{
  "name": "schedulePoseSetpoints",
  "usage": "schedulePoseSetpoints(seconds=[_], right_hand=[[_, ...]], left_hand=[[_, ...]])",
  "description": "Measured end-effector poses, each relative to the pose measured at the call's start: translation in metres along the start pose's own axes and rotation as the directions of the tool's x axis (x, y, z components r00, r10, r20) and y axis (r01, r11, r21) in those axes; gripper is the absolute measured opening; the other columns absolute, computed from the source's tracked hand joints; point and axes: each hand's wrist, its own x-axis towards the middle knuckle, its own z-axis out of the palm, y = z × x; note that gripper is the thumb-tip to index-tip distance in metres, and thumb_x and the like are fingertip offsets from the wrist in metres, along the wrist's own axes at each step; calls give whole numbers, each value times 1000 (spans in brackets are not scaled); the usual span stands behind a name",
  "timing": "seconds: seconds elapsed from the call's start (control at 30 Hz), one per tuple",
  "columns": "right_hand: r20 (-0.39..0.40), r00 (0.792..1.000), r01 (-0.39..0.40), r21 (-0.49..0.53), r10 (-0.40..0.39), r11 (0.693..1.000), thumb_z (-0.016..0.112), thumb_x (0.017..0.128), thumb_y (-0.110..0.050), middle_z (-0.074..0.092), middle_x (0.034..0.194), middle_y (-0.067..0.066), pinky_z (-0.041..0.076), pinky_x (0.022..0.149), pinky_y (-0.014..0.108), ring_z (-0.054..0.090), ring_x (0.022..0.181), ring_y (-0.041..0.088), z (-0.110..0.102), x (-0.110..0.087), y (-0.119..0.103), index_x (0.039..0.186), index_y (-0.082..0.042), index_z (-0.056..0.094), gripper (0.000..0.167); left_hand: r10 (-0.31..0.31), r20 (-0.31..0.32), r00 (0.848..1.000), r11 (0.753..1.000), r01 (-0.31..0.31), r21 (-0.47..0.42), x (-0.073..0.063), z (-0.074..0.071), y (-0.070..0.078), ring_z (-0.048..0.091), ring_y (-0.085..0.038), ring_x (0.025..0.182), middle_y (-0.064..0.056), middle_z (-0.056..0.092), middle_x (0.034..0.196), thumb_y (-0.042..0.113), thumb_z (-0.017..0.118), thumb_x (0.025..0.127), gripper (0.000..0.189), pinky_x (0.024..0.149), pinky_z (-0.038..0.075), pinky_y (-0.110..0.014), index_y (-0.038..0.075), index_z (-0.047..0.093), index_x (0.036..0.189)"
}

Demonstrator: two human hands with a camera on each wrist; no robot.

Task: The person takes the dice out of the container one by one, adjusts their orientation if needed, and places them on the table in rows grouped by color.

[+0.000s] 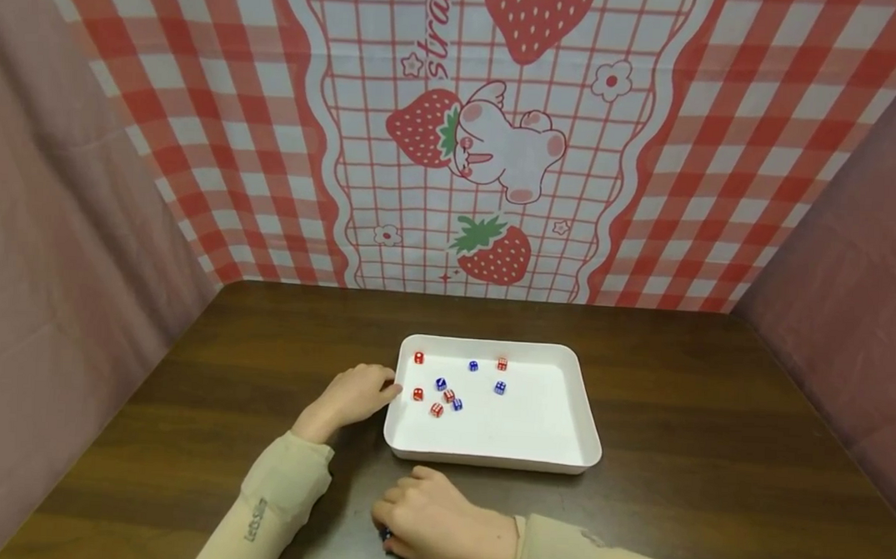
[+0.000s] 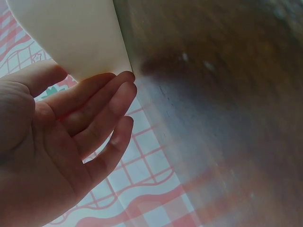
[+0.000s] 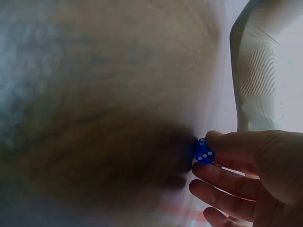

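Observation:
A white tray [image 1: 516, 437] lies on the table with several red and blue dice inside, among them a red die [image 1: 502, 364] and a blue die [image 1: 500, 388]. My left hand [image 1: 354, 396] holds the tray's left side. In the left wrist view, the thumb meets the rim and the fingertips [image 2: 128, 87] touch the outer wall [image 2: 85, 42]. Just in front of the tray, my right hand [image 1: 438, 517] pinches another blue die [image 3: 205, 153] between thumb and index finger, low over the table. The other right fingers are loosely bent.
The dark wooden table [image 1: 680, 456] extends around the tray. A checked strawberry-print cloth [image 1: 435, 221] hangs behind it, and pink cloths [image 1: 66, 254] hang at both sides.

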Motion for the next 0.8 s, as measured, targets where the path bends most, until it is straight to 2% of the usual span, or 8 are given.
schedulePoseSetpoints(seconds=[0.13, 0.33, 0.8], right_hand=[[13, 1000, 2, -18, -2, 1000, 69, 74, -42, 55, 74, -17, 26, 58, 18, 52, 68, 1, 1, 1, -1, 83, -27, 58, 20], [-12, 1000, 10, -50, -11, 999, 70, 72, -42, 54, 73, -16, 25, 56, 19, 52, 67, 2, 4, 1, -2, 80, -27, 56, 22], [-13, 1000, 4, -45, -4, 999, 69, 72, -43, 54, 73, -16, 25, 56, 19, 52, 68, 1, 1, 1, -3, 81, -26, 56, 23]], left_hand=[[3, -1, 1000, 1000, -3, -1, 0, 0, 0, 47, -15, 63, -1, 55, 70, 26, 57, 88, 19, 58, 39, -34, 13, 60, 75], [9, -13, 1000, 1000, -9, -1, -1, 0, 1, 51, -15, 65, -2, 60, 75, 26, 58, 87, 17, 60, 42, -36, 12, 62, 79], [-6, -4, 1000, 1000, 6, -19, 1, 2, 1, 48, -15, 63, -2, 57, 71, 25, 58, 87, 18, 59, 39, -34, 12, 60, 76]])
